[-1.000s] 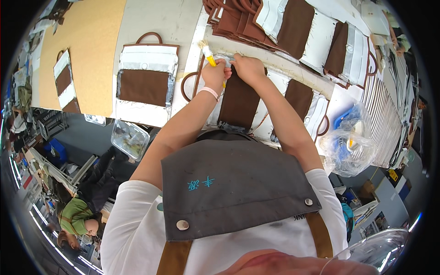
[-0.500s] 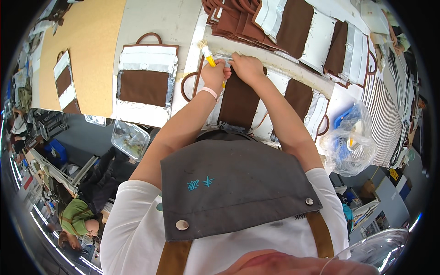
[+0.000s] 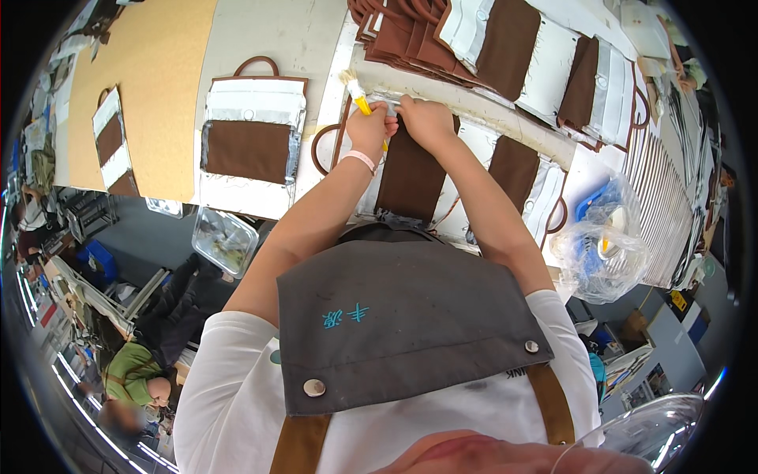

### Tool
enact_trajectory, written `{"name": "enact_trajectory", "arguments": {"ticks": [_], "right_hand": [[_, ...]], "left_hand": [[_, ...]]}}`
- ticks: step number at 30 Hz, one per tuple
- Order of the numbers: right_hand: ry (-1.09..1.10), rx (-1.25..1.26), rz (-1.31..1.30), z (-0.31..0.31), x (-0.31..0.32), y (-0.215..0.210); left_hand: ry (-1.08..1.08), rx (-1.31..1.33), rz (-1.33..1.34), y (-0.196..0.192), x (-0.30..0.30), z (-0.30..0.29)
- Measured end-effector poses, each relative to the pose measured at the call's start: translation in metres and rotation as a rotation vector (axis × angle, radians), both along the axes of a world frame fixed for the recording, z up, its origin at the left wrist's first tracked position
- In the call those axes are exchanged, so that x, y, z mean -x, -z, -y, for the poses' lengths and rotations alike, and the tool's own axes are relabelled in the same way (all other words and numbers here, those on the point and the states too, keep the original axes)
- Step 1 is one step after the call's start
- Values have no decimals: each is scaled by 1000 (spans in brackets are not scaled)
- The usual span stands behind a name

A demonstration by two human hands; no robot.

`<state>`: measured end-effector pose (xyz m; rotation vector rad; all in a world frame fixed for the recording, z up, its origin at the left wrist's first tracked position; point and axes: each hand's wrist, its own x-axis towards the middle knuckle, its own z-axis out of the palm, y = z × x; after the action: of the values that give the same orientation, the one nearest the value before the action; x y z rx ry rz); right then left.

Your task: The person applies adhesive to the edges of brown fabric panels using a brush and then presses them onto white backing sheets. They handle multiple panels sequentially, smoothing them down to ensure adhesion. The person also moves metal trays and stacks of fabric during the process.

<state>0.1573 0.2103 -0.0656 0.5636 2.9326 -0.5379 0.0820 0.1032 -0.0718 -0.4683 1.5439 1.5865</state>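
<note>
One head-worn fisheye view, steeply down over the workbench, near, rim perhaps distorted.

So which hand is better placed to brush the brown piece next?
Probably the left hand: its grip already holds the yellow brush. The right hand presses the top edge of the brown piece.

Both hands meet at the far end of a brown leather bag panel lying on the pale worktable; the left hand grips a yellow-handled glue brush, the right hand just beside it. Left lies a brown-and-white handled bag piece. Behind is a stack of brown panels. Right sits a clear plastic bag.
</note>
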Motion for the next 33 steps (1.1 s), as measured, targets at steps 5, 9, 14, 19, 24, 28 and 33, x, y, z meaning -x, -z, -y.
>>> {"name": "enact_trajectory", "arguments": {"ticks": [5, 9, 14, 19, 24, 28, 33], "right_hand": [[32, -29, -77, 5, -7, 12], [111, -16, -118, 9, -8, 9], [82, -17, 4, 12, -3, 5], [80, -43, -78, 15, -7, 12], [117, 8, -89, 15, -8, 13], [138, 24, -73, 15, -7, 12], [160, 56, 11, 14, 2, 0]], "left_hand": [[-17, -14, -15, -6, -2, 1], [-13, -5, -20, -5, -1, 0], [19, 4, -57, -7, -3, -2], [1, -11, -84, -1, -4, -2], [-31, 12, -82, 1, -5, -3], [-28, 17, -84, 3, -6, -2], [-6, 1, -84, 2, -6, 0]]}}
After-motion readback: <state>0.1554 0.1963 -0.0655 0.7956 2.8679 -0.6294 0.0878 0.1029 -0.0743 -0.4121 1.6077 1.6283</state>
